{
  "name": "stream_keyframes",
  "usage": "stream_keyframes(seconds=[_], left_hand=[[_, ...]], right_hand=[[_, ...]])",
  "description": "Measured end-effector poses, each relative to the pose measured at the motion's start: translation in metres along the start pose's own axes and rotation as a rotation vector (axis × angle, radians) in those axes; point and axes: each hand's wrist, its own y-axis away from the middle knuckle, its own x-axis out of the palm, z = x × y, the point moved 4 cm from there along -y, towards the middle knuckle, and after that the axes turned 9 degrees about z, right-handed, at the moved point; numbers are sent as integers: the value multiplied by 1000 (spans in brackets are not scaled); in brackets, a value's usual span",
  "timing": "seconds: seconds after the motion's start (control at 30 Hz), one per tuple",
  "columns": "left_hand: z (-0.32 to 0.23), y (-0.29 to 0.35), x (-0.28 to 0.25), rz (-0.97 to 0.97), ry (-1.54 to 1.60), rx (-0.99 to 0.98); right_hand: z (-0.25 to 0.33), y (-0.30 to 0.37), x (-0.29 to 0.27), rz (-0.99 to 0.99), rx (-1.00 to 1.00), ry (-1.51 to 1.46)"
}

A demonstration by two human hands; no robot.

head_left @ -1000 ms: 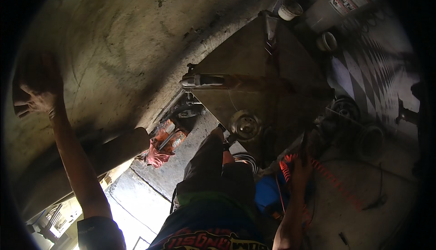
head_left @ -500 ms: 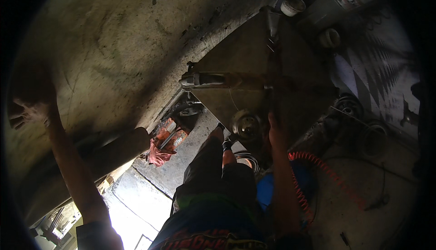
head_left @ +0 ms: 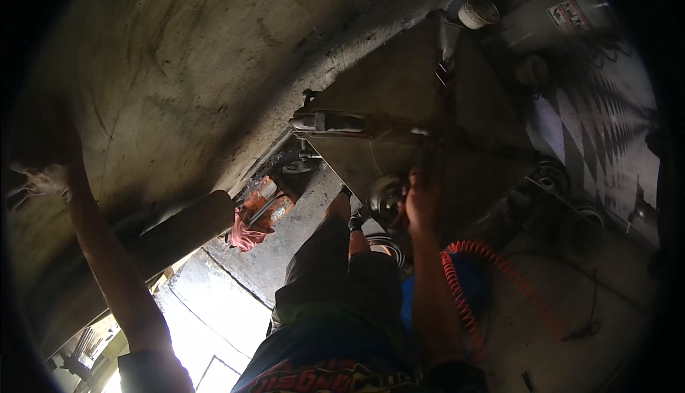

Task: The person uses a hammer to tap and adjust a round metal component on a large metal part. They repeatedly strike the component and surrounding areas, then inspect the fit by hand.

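Note:
My left hand (head_left: 44, 181) reaches far out to the left, fingers spread, over a large stained beige surface (head_left: 178, 57); whether it touches is too dark to tell. My right hand (head_left: 422, 204) is closed, fingers curled, at the right edge of a round, shiny metal disc (head_left: 386, 199). What is inside its fingers, if anything, is hidden. Beyond the hand spreads a wide, dark, angular metal plate (head_left: 385, 64), with metal bars running across it and a clamp-like metal piece (head_left: 335, 122) at its left corner.
An orange-red metal object (head_left: 275, 207) with a pink rag (head_left: 249, 233) lies on the floor left of my legs. A coiled red hose (head_left: 460, 293) hangs by a blue rounded object (head_left: 457, 282). A white tub (head_left: 478, 12) stands at the far right.
My right hand has moved back and left, from the plate to the disc's edge, and its fingers have curled. My left hand stays stretched out. The view has shifted slightly.

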Motion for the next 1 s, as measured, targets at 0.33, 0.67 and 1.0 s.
stream_keyframes(seconds=[0.33, 0.67, 1.0], left_hand=[[4, 0, 2, -5, 29, 57], [14, -5, 5, -40, 140, 52], [-11, -9, -23, -25, -51, -23]], right_hand=[[0, 12, 23, 69, -8, -67], [6, 13, 28, 89, -97, 29], [-5, 5, 30, 54, -28, -53]])
